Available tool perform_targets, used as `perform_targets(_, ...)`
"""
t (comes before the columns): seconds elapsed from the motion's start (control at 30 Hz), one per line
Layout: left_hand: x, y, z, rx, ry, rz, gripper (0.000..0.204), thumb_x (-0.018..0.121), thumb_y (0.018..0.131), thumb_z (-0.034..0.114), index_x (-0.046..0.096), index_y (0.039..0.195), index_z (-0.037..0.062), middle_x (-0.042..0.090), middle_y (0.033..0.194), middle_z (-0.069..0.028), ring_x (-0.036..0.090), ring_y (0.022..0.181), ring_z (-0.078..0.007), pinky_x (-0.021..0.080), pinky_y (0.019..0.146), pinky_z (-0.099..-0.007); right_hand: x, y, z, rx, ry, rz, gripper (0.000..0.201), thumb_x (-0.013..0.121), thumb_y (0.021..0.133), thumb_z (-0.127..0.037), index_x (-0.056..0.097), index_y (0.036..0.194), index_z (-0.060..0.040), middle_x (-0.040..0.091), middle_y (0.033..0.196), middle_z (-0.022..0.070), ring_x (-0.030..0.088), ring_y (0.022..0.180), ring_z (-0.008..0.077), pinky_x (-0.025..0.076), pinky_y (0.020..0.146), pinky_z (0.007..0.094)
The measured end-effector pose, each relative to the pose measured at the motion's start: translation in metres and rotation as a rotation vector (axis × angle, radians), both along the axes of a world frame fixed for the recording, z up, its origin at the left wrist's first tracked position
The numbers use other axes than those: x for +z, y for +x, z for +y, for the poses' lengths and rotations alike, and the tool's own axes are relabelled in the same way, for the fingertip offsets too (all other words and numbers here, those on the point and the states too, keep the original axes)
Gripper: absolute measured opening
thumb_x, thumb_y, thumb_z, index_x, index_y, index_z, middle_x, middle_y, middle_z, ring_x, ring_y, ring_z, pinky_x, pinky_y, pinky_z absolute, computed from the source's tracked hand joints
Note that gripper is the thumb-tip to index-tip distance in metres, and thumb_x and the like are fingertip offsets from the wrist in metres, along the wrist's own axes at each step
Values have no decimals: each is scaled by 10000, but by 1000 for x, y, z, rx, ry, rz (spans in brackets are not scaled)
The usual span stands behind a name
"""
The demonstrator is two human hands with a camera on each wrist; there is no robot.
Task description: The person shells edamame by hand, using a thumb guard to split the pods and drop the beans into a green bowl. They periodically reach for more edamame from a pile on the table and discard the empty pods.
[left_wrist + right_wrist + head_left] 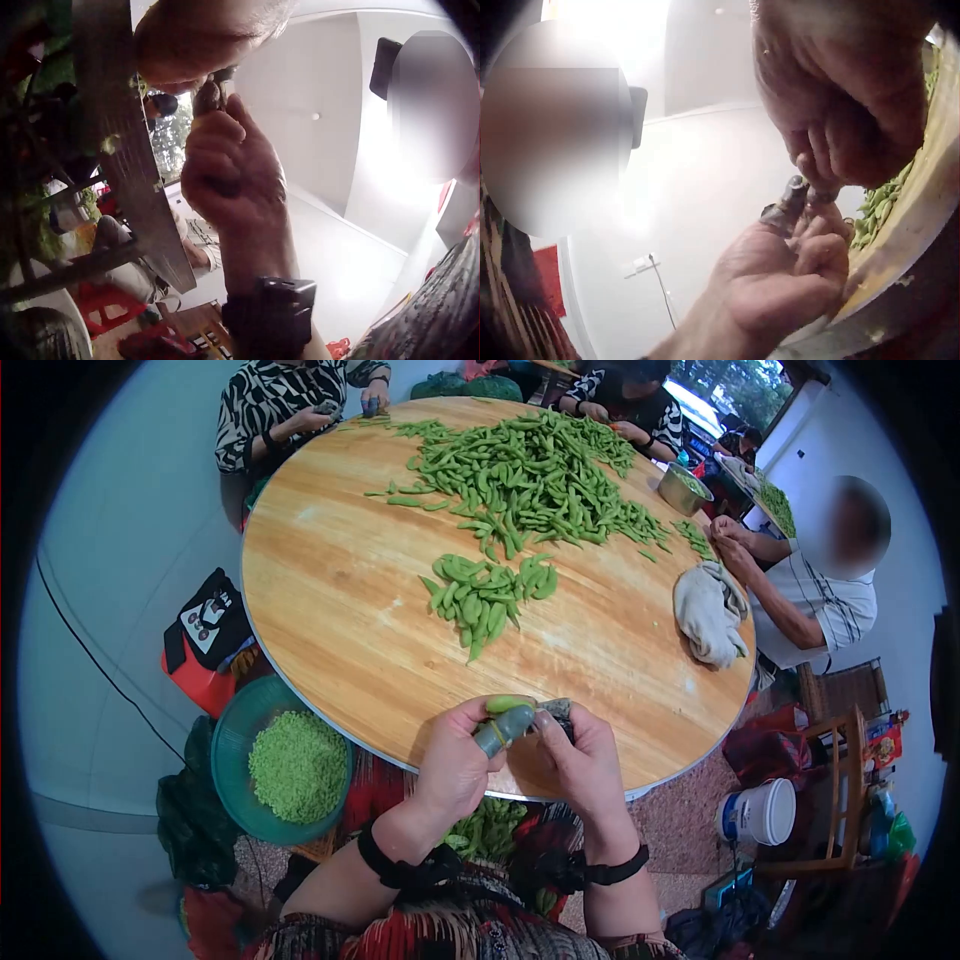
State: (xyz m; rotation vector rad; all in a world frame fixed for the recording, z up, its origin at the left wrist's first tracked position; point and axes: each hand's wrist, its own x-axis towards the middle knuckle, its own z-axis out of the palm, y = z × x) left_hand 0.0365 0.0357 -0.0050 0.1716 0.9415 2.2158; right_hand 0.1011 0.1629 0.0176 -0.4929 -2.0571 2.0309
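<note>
Over the near edge of the round wooden table (340,600), both hands meet at a green soybean pod (508,703). My left hand (452,765) grips it beneath a thumb wearing a grey-green finger cover (503,730) with a yellow band. At the pod's other end, my right hand (590,760) pinches with thumb and forefinger, a dark cover (556,709) among its fingers. In the right wrist view, the fingertips of the left hand (780,277) and right hand (840,97) come together, the pod mostly hidden. A small pile of pods (485,595) lies ahead.
A large heap of pods (530,475) covers the table's far side. Beside a metal bowl (684,490) is a whitish cloth (705,615). A green basin (232,790) of shelled beans stands lower left, a white bucket (765,812) lower right. Other people sit around the table.
</note>
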Motion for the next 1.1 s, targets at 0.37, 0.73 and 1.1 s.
perform_targets(0.37, 5, 5, 2, 88, -224, 336, 108, 585, 845, 59, 584, 948, 28, 597, 826, -3, 552, 755, -77, 446, 718, -218, 9, 14, 4, 232, -496, -95, 240, 421, 958, -204, 492, 780, -60, 421, 585, -36, 315, 465, 22, 259, 411, 169)
perform_targets(0.73, 3, 7, 3, -50, 121, 149, 178, 586, 805, 21, 568, 981, 35, 521, 840, 10, 458, 673, -40, 352, 548, -160, 10, 14, -1, 130, -714, -75, 152, 497, 924, -164, 528, 881, -22, 467, 586, -3, 346, 430, 25, 283, 389, 178)
perform_targets(1.1, 4, -14, -13, 117, -35, 81, 170, 461, 856, 0, 547, 1002, 22, 510, 805, -7, 399, 587, -19, 246, 452, -147, 33, -34, 30, 309, 409, -209, 270, 553, 862, -271, 605, 816, -10, 586, 667, 157, 563, 591, 199, 450, 579, 343)
